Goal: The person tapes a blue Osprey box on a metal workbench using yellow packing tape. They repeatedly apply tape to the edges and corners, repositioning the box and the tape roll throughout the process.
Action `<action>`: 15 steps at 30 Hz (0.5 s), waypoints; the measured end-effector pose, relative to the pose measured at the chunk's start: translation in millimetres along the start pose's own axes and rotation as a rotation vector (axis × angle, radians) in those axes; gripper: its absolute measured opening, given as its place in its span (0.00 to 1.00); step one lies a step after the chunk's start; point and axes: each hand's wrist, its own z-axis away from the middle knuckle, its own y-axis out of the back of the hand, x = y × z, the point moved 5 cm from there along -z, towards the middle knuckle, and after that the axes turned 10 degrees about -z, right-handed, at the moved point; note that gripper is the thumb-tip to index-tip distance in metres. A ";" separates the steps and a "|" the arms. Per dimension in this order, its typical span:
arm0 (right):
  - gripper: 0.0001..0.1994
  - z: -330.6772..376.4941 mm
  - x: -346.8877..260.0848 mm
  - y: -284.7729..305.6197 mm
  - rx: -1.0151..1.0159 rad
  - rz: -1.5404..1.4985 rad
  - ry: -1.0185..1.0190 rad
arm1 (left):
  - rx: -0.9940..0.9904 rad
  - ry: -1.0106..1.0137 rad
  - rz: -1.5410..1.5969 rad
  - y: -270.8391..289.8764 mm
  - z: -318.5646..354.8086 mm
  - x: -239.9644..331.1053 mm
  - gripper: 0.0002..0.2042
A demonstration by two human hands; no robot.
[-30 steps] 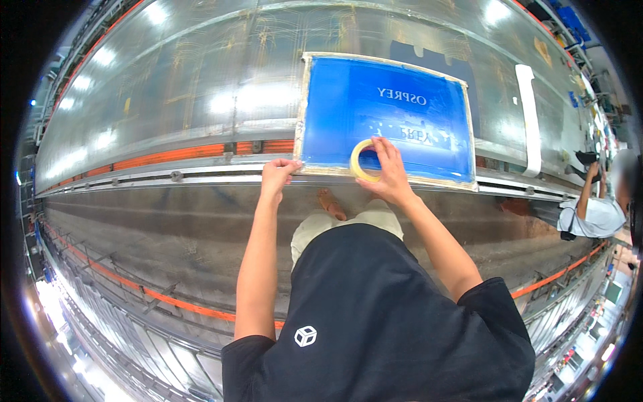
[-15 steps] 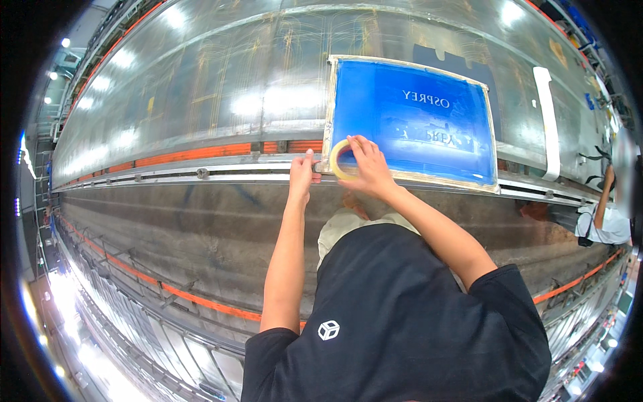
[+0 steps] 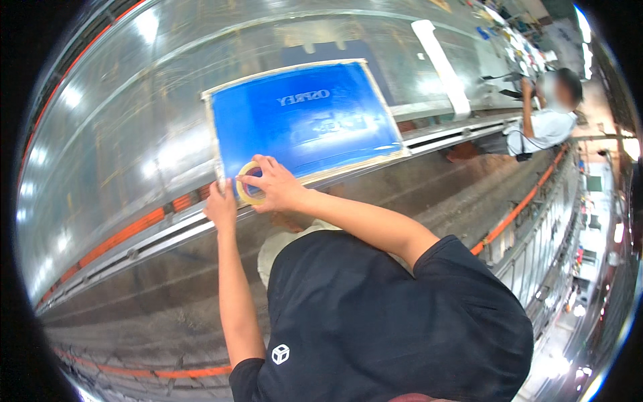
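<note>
A framed blue printing screen (image 3: pixel 268 120) with mirrored lettering lies on a long shiny table. My right hand (image 3: pixel 278 186) is closed around a roll of pale yellow tape (image 3: pixel 242 193), held on edge over the screen's near left corner. Just left of the roll, my left hand (image 3: pixel 222 205) is at that same corner, thumb and fingers pressed together. What lies between those fingers is too small to make out. Pale tape or edging (image 3: pixel 213 134) runs around the screen's border. A dark sheet (image 3: pixel 335 50) shows partly from under the screen's far side.
A metal rail (image 3: pixel 157 242) runs along the table's near edge, with orange strips (image 3: pixel 124 234) beside it. A white strip (image 3: pixel 442 67) lies across the table to the right. Farther right, another person (image 3: pixel 546 127) in a white shirt stands at the table.
The view has turned and shifted, so the screen sits farther left and tilted, and the other person shows more fully. Both hands stay at the screen's near left corner with the tape roll.
</note>
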 end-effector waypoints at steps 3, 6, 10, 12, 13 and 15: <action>0.39 22.6 32.7 32.0 0.020 0.058 -0.033 | -0.038 0.002 -0.006 5.6 4.3 16.9 0.31; 0.38 54.5 61.4 77.6 0.023 0.116 -0.074 | -0.007 0.006 0.009 4.1 4.4 8.6 0.31; 0.38 113.9 119.0 142.3 0.076 0.185 -0.206 | -0.044 0.025 -0.016 15.0 6.3 15.0 0.30; 0.37 144.6 140.0 177.0 0.100 0.267 -0.289 | -0.038 0.047 -0.008 14.2 7.5 14.0 0.30; 0.37 160.9 149.8 193.6 0.130 0.308 -0.291 | -0.032 0.052 -0.007 14.4 7.0 14.1 0.30; 0.36 189.0 175.6 227.6 0.199 0.347 -0.325 | -0.038 0.061 0.005 17.1 5.7 13.5 0.30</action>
